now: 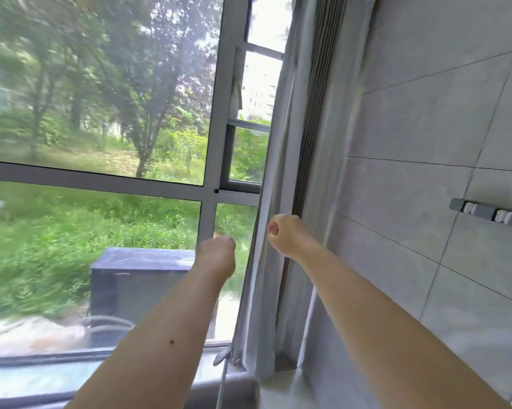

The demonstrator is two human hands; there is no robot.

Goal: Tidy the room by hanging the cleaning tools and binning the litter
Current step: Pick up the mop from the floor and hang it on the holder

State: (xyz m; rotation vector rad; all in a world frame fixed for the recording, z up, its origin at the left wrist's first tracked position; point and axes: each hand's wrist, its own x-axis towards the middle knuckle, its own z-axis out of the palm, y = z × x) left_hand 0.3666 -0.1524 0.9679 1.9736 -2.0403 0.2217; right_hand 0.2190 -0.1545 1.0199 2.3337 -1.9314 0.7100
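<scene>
Both my arms reach forward toward the window. My left hand point(218, 252) is seen from the back with its fingers curled under, and nothing shows in it. My right hand point(284, 234) is curled into a loose fist in front of the grey curtain point(266, 290), with nothing visible between its fingers. A thin pale tool handle point(223, 379) with a grey hanging loop point(221, 356) rises from the bottom edge below my left forearm; neither hand touches it. A grey hook rail point(491, 214) with white clips is fixed to the tiled wall at the right.
A large window with a grey frame point(210, 199) fills the left and looks onto grass and trees. A dark box point(130, 278) stands outside behind the glass. The grey tiled wall point(411, 172) runs along the right. The view is blurred by motion.
</scene>
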